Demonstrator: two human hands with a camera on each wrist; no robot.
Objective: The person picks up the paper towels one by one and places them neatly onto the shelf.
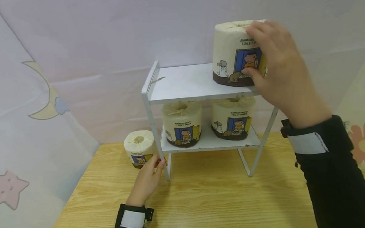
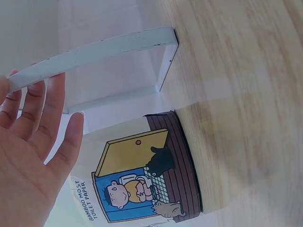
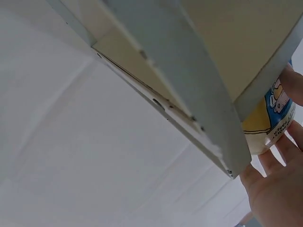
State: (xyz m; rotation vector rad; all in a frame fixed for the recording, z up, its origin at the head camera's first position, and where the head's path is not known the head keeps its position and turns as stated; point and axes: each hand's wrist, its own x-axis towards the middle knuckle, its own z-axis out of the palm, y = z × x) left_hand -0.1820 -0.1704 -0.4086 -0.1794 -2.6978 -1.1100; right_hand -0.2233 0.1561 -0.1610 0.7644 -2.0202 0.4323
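My right hand point(image 1: 283, 67) grips a cream-wrapped toilet paper roll point(image 1: 228, 49) from its right side, thumb across the printed front and fingers over the top. That roll is upright at the right end of the white rack's top shelf point(image 1: 184, 80); the hand hides its right part. In the right wrist view, the shelf edge covers most of the roll point(image 3: 258, 137). Low on the left, my left hand point(image 1: 146, 182) holds the rack's front left leg point(image 2: 99, 53) between thumb and fingers. Just beside that hand, another toilet paper roll point(image 1: 139, 144) stands on the table.
Two more wrapped rolls, a left one point(image 1: 182, 122) and a right one point(image 1: 232, 118), stand apart on the rack's lower shelf point(image 1: 205, 142). Below is a wood-grain table point(image 1: 209, 200). A pale curtain point(image 1: 112, 29) with printed shapes hangs close behind and at the sides.
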